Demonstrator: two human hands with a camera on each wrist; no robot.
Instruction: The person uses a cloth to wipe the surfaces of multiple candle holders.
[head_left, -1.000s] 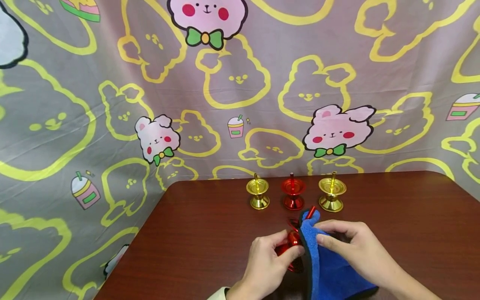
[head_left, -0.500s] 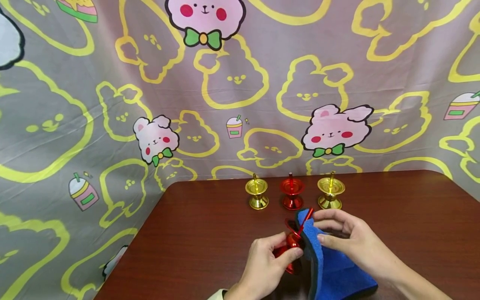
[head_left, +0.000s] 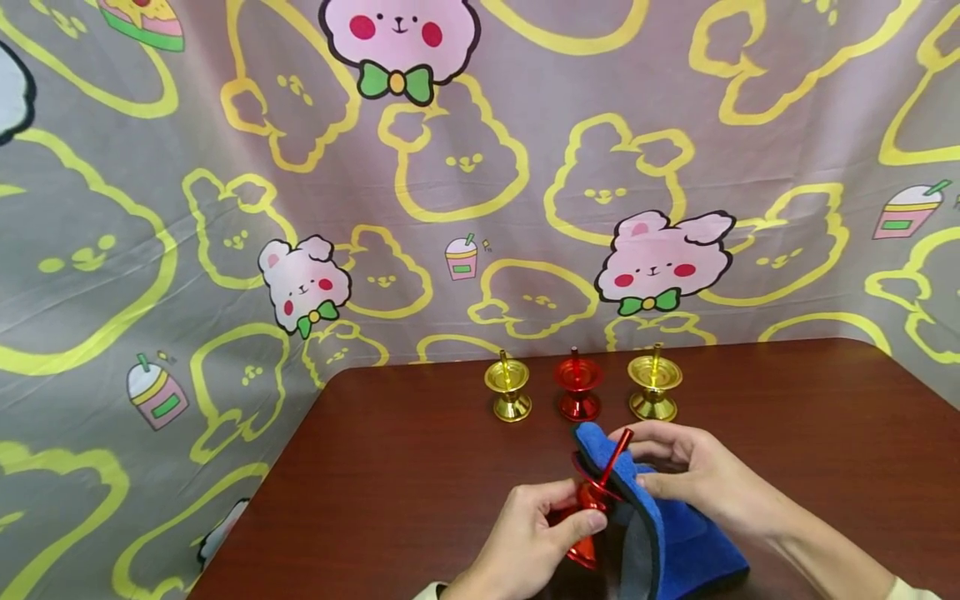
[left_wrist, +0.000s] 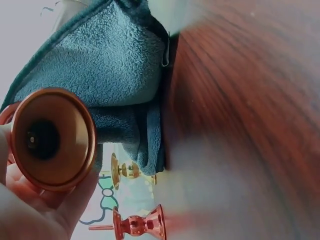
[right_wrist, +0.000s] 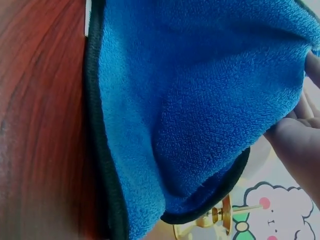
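Note:
My left hand (head_left: 536, 533) grips a shiny red candlestick (head_left: 592, 497) by its middle, holding it tilted above the table, spike up and to the right. In the left wrist view, the hollow underside of its base (left_wrist: 75, 130) faces the camera. A blue plush cloth (head_left: 693, 542) with a dark edge and grey inner side drapes beside it, its upper fold against the candlestick's dish and behind the spike. My right hand (head_left: 716, 483) pinches that cloth between thumb and fingers; some fingertips are hidden. In the right wrist view the cloth (right_wrist: 210, 110) fills most of the picture.
Towards the back of the brown table (head_left: 390, 467) stand a gold candlestick (head_left: 512, 390), a red candlestick (head_left: 578, 388) and another gold candlestick (head_left: 655, 386), upright in a row. A cartoon-printed curtain (head_left: 525, 217) hangs behind and to the left.
The held candlestick's spike has come out from the cloth's fold and now shows in full. The cloth's top edge has shifted left, opening its grey side. My right fingers have slid behind it.

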